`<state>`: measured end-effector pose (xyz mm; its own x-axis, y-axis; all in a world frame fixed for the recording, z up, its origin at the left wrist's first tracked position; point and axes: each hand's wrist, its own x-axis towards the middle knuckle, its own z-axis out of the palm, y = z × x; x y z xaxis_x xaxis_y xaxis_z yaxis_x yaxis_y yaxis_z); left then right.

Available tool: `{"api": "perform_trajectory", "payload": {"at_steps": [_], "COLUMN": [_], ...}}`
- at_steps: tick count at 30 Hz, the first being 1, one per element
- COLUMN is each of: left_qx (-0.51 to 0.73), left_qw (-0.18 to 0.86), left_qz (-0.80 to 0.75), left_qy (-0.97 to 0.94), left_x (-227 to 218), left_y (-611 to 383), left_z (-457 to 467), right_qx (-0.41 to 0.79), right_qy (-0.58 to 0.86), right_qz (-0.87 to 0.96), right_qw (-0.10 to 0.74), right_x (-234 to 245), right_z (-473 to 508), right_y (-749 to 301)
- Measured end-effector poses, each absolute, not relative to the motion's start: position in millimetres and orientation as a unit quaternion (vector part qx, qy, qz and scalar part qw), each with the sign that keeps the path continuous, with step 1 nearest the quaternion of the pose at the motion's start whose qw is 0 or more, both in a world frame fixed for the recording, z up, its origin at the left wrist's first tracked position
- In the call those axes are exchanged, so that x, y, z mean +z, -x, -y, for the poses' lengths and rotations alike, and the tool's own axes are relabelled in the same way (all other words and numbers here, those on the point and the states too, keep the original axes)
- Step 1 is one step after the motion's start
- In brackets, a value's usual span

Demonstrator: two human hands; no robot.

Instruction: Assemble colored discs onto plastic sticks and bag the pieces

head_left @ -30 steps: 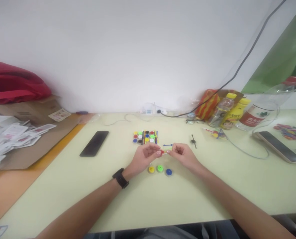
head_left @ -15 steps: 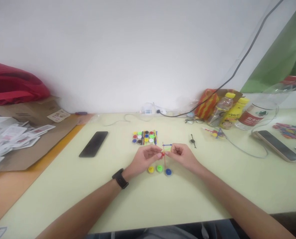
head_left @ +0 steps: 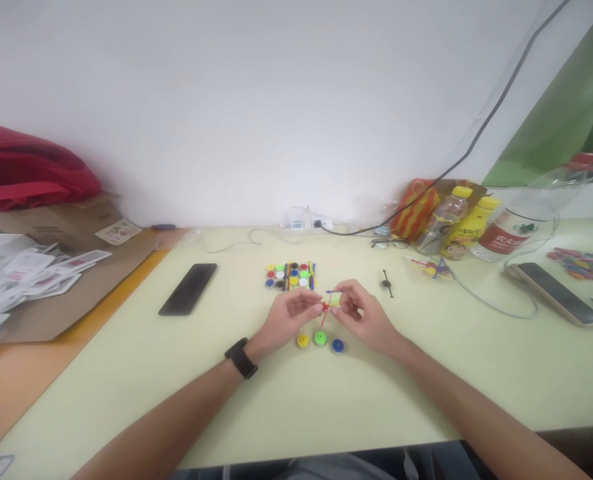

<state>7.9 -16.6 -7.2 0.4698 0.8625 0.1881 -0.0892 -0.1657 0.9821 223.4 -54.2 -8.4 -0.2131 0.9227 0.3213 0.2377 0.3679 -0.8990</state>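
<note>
My left hand (head_left: pixel 289 313) pinches a small red disc (head_left: pixel 324 307) above the pale green table (head_left: pixel 276 400). My right hand (head_left: pixel 359 313) is closed on a thin red stick (head_left: pixel 328 312) that passes through or beside the disc and tilts down to the left. A blue stick (head_left: pixel 332 291) lies just behind my fingers. Below my hands sit a yellow disc (head_left: pixel 302 340), a green disc (head_left: pixel 320 338) and a blue disc (head_left: pixel 337 345) in a row. A cluster of several coloured discs and sticks (head_left: pixel 290 275) lies further back. I wear a black watch (head_left: pixel 241 358) on my left wrist.
A black phone (head_left: pixel 187 288) lies to the left, another phone (head_left: pixel 551 283) at right. A black spinner piece (head_left: pixel 386 283), glasses (head_left: pixel 389 243), bottles (head_left: pixel 456 230), a clear jar (head_left: pixel 519 233) and a cable stand at back right. Cardboard, white packets (head_left: pixel 21 273) and a red bag (head_left: pixel 31 163) are at left.
The red stick was not visible a second ago, then stood upright, and now leans. My right hand has shifted slightly left towards the disc.
</note>
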Motion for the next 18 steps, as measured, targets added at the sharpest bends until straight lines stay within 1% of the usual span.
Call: {"api": "perform_trajectory", "payload": {"at_steps": [6, 7, 11, 12, 15, 18], "left_qx": [0.419, 0.421, 0.422, 0.421, 0.419, 0.415], "left_qw": [0.586, 0.586, 0.592, 0.592, 0.589, 0.584], "left_qz": [-0.287, -0.286, -0.287, -0.288, -0.287, -0.287], "left_qy": [-0.632, -0.630, -0.625, -0.625, -0.628, -0.636], "left_x": [-8, -8, -7, -7, -9, -9], "left_y": [-7, -7, -8, -8, -7, -7], "left_z": [16, 16, 16, 16, 15, 16], "right_qx": [0.362, 0.370, 0.426, 0.433, 0.422, 0.411], "right_qy": [0.416, 0.418, 0.420, 0.420, 0.432, 0.443], "right_qz": [0.663, 0.664, 0.693, 0.691, 0.672, 0.667], "right_qw": [0.506, 0.497, 0.403, 0.398, 0.429, 0.436], "right_x": [-12, -12, -9, -9, -7, -9], "right_z": [57, 56, 49, 47, 44, 45], "right_y": [-222, -224, -233, -234, -235, -231]}}
